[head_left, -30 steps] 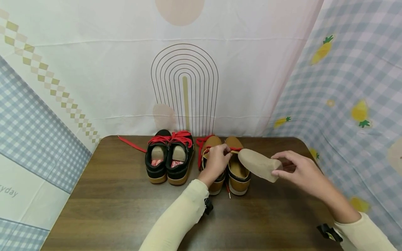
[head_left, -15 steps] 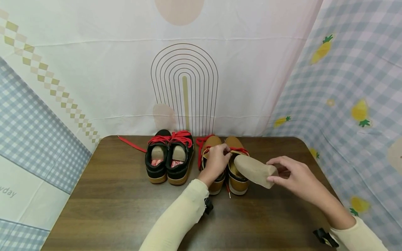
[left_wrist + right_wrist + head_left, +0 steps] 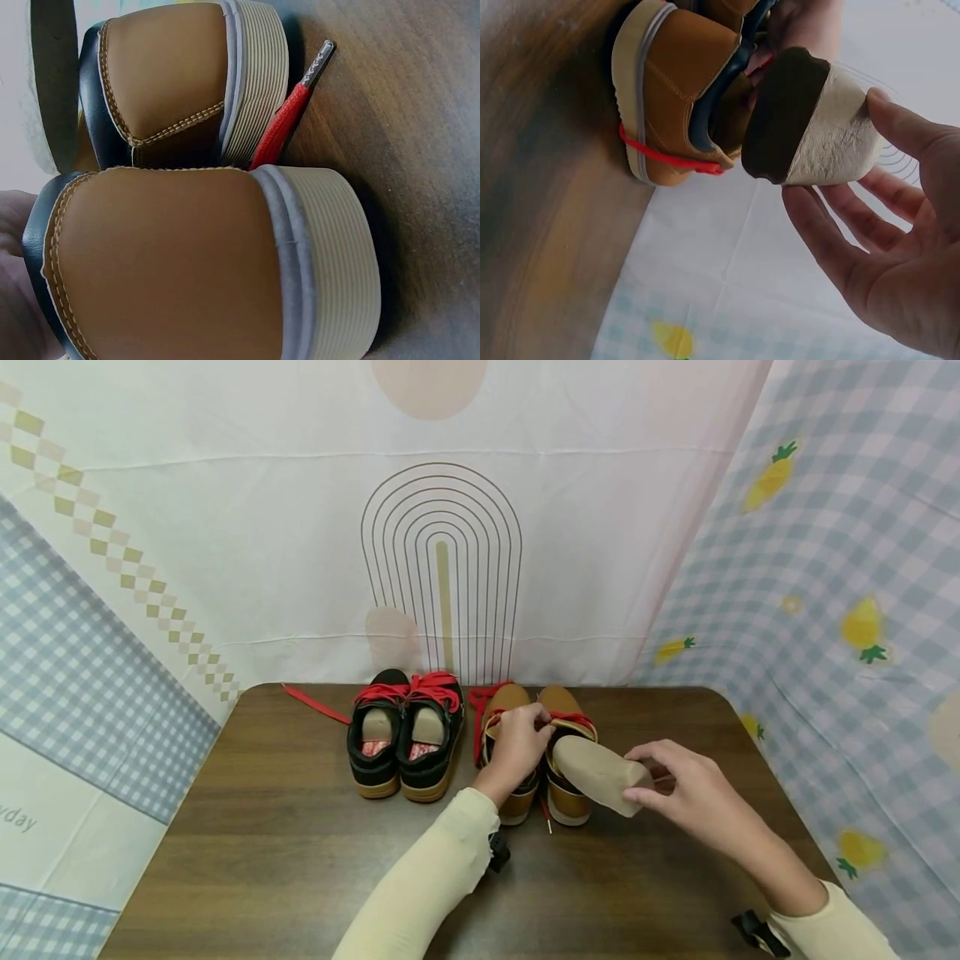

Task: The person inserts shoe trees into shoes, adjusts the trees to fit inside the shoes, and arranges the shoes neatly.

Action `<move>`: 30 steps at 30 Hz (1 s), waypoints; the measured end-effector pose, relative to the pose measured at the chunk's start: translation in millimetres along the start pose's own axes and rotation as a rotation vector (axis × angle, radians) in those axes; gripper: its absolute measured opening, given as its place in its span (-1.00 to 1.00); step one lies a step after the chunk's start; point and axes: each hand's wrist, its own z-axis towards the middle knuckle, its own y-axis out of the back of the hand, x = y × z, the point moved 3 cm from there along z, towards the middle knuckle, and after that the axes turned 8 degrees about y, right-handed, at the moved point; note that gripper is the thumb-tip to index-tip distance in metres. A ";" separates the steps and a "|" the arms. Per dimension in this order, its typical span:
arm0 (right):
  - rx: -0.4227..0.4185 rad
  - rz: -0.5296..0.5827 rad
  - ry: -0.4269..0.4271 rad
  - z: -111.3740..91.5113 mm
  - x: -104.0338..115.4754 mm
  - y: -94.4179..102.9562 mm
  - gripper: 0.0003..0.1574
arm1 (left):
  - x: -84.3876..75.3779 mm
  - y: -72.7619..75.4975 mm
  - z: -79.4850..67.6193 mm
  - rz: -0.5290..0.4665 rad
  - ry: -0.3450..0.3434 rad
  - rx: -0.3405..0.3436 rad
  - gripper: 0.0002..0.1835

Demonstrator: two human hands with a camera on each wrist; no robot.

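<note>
My right hand (image 3: 686,789) pinches the heel end of a beige shoe insert (image 3: 592,768) between thumb and fingers. The insert's rounded toe end hovers over the opening of the right tan shoe (image 3: 567,802); in the right wrist view its heel end (image 3: 840,131) faces the camera. My left hand (image 3: 516,739) reaches across the left tan shoe (image 3: 513,810) and pinches the right shoe's tongue near its red laces (image 3: 573,718). The left wrist view shows both tan heels, with a red lace end (image 3: 289,112) lying between them.
Left of the tan pair stand two black shoes, one (image 3: 371,770) beside the other (image 3: 427,778), with red laces and a beige insert (image 3: 428,727) in each. A loose red lace (image 3: 315,703) trails over the brown wooden table (image 3: 300,860). Printed cloth (image 3: 300,568) hangs behind.
My right hand has moved left and slightly down with the insert, bringing its toe end over the right tan shoe's opening. My left hand has stayed in place.
</note>
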 end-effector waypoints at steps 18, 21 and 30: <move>-0.057 -0.203 0.037 9.8 5.3 -23.6 -0.47 | -0.8 0.7 -0.3 -0.016 -0.014 -0.020 -0.96; -0.073 -0.243 0.053 11.8 6.3 -28.6 -0.45 | -0.9 0.7 -0.1 -0.016 -0.014 -0.025 -0.96; -0.111 -0.317 0.094 17.5 8.2 -38.7 -0.41 | -0.9 0.7 -0.8 -0.012 -0.022 -0.027 -0.96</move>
